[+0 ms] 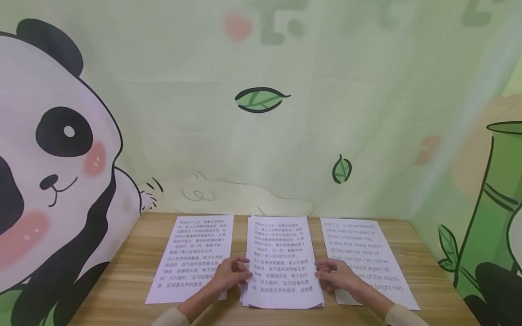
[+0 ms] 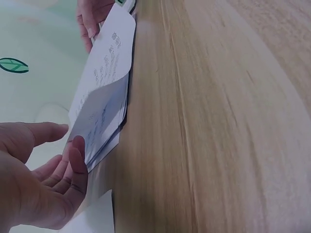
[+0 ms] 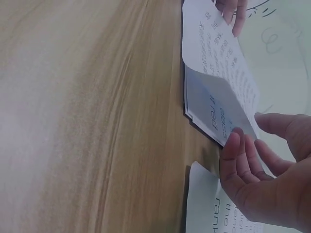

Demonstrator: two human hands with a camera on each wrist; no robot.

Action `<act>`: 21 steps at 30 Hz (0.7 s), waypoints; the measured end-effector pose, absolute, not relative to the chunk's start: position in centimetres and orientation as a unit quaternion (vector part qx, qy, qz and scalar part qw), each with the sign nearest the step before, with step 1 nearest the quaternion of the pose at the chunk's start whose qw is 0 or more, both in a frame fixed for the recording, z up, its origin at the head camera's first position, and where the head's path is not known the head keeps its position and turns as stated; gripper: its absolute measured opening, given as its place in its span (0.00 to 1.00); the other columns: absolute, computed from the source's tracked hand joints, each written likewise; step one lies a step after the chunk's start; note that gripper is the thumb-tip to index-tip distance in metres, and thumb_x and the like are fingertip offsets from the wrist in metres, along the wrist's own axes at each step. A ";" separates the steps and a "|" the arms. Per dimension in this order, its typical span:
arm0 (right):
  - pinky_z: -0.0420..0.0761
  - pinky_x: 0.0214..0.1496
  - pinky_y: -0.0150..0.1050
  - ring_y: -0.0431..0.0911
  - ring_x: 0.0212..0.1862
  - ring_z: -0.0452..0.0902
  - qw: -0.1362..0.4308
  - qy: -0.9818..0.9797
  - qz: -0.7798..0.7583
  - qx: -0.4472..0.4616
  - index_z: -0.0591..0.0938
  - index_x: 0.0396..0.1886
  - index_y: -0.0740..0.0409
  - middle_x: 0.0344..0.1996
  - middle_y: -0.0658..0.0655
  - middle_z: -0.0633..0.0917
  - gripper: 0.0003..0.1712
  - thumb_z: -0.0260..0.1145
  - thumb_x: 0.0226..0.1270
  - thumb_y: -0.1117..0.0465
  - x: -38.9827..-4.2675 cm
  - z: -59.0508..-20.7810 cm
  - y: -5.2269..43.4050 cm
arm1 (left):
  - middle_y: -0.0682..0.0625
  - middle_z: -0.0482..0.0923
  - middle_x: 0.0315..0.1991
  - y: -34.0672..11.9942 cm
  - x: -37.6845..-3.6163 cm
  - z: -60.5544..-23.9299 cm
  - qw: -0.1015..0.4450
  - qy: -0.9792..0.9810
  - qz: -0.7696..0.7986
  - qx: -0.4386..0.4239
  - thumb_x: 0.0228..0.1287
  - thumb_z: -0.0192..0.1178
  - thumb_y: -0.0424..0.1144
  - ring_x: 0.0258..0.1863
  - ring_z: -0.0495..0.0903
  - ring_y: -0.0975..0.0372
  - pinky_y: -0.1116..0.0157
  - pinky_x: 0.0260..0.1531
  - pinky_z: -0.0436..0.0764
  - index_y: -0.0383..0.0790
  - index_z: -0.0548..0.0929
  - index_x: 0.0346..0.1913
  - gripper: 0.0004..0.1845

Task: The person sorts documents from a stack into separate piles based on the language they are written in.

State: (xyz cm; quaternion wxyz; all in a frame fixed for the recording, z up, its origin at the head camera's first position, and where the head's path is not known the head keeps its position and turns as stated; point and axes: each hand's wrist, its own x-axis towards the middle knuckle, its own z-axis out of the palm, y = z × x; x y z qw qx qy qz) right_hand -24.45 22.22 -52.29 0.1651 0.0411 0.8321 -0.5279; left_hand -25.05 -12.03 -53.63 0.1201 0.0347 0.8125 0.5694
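Between our two sets of fingers, the middle stack of printed sheets (image 1: 282, 262) lies on the tabletop (image 1: 126, 276), left hand (image 1: 231, 273) and right hand (image 1: 336, 275) loosely spread, touching its side edges, so we should lift the top sheet evenly from both sides.

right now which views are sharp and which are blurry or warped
Head view: even soft light, print on the middle stack readable, edges bowed by the wide lens. Left wrist view: left hand close and soft, wooden table streaked. Right wrist view: table smeared, right hand soft.
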 end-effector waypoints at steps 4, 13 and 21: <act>0.89 0.40 0.42 0.44 0.38 0.86 0.167 0.823 -0.542 0.032 0.76 0.64 0.69 0.43 0.57 0.87 0.31 0.71 0.63 0.63 -24.4 -52.6 22.3 | 0.45 0.86 0.35 -11.8 -25.0 -53.9 0.120 0.806 0.579 0.019 0.55 0.70 0.28 0.28 0.86 0.61 0.63 0.28 0.86 0.27 0.78 0.59 0.26; 0.90 0.42 0.45 0.48 0.39 0.88 0.177 0.805 -0.565 0.043 0.75 0.63 0.72 0.40 0.59 0.88 0.30 0.72 0.62 0.66 -24.3 -53.2 22.0 | 0.43 0.87 0.34 -11.8 -24.9 -54.1 0.114 0.807 0.580 -0.004 0.54 0.69 0.24 0.26 0.86 0.62 0.62 0.30 0.89 0.24 0.76 0.60 0.28; 0.90 0.43 0.45 0.52 0.45 0.88 0.185 0.817 -0.539 0.087 0.73 0.67 0.70 0.44 0.61 0.90 0.31 0.69 0.67 0.65 -24.4 -53.4 21.4 | 0.41 0.87 0.38 -12.1 -24.9 -54.5 0.149 0.792 0.592 -0.003 0.58 0.65 0.22 0.30 0.86 0.62 0.61 0.33 0.89 0.24 0.73 0.65 0.30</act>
